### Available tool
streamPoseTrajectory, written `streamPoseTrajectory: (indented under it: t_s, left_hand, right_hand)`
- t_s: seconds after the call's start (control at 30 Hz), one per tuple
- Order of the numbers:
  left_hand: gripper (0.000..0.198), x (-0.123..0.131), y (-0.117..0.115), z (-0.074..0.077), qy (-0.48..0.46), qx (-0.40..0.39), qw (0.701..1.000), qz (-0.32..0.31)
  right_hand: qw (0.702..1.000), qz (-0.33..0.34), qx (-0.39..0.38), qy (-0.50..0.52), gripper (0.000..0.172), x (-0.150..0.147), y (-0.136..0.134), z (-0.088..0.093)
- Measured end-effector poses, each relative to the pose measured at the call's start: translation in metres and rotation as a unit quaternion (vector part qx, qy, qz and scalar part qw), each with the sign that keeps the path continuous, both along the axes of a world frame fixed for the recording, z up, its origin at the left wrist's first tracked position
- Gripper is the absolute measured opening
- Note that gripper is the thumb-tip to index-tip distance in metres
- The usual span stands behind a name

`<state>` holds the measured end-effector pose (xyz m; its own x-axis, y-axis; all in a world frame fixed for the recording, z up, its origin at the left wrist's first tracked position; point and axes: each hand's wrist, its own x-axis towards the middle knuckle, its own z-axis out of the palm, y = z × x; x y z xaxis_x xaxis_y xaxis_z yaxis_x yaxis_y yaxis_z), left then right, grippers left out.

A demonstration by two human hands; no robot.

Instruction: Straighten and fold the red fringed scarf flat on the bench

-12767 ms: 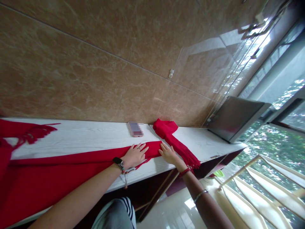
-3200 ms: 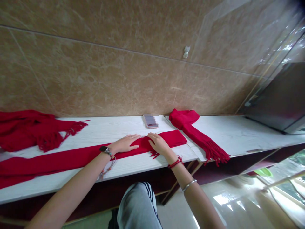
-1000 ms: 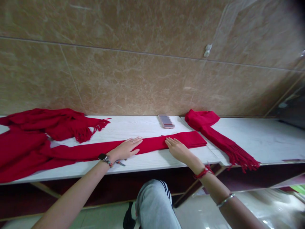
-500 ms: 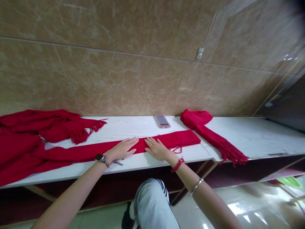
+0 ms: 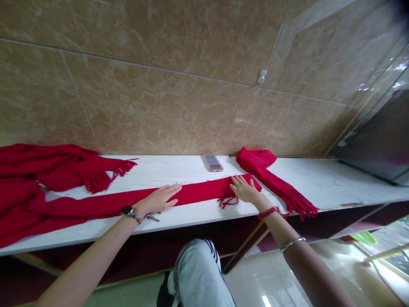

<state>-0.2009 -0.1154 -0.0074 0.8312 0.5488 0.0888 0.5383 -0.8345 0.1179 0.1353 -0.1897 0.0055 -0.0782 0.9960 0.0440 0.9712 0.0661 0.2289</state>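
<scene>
A long red scarf lies folded into a narrow band along the white tabletop, with fringe poking out below it near the right end. My left hand rests flat on the band, fingers stretched toward the right. Flat near the band's right end lies my right hand, its fingers spread. At the left the band runs into a heap of loose red fabric with fringe. A second folded red scarf lies just right of my right hand, its fringe hanging at the table's front edge.
A phone with a blurred screen lies behind the band, by the tiled wall. My knee is below the table's front edge. A dark panel stands at the far right, and a green basin shows low on the right.
My right hand has slid right along the scarf, away from my left hand, to near the folded end. My left hand stays on the band. The view has shifted slightly right.
</scene>
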Motion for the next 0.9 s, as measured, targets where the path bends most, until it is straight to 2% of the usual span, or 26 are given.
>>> streamPoseTrajectory:
  t_s: [0.1,0.2,0.27,0.33,0.43,0.57,0.7,0.8,0.9]
  left_hand:
    - [0.052,0.001,-0.001,0.002,-0.001,-0.006,1.0,0.001]
    - [0.052,0.0,-0.001,0.001,-0.016,-0.01,1.0,0.012]
    - [0.052,-0.001,0.001,-0.001,-0.03,-0.016,0.999,0.019]
    - [0.052,-0.004,0.002,-0.002,-0.042,-0.025,0.999,0.023]
    - [0.052,-0.006,0.005,-0.004,-0.048,-0.032,0.998,0.021]
    - [0.052,-0.008,0.007,-0.003,-0.042,-0.028,0.999,0.017]
    - [0.052,-0.007,0.004,-0.001,-0.046,-0.03,0.998,0.028]
    - [0.052,-0.006,0.001,0.002,-0.047,-0.029,0.998,0.031]
    - [0.052,-0.005,0.0,0.004,-0.048,-0.029,0.998,0.033]
  right_hand:
    - [0.993,0.088,0.029,0.079,0.041,-0.044,0.007,0.002]
    - [0.973,0.181,0.027,0.143,0.048,-0.102,0.014,-0.005]
    - [0.963,0.209,0.014,0.167,0.05,-0.129,0.018,-0.012]
    - [0.96,0.216,0.013,0.176,0.05,-0.139,0.02,-0.019]
    - [0.968,0.203,0.016,0.15,0.048,-0.124,0.022,-0.024]
    - [0.983,0.169,0.01,0.066,0.04,-0.072,0.02,-0.022]
    - [0.984,0.179,0.0,-0.018,0.033,-0.02,0.014,-0.018]
    - [0.989,0.139,0.014,-0.039,0.036,0.008,0.012,-0.018]
    - [0.994,0.103,0.024,-0.036,0.037,0.024,0.013,-0.021]
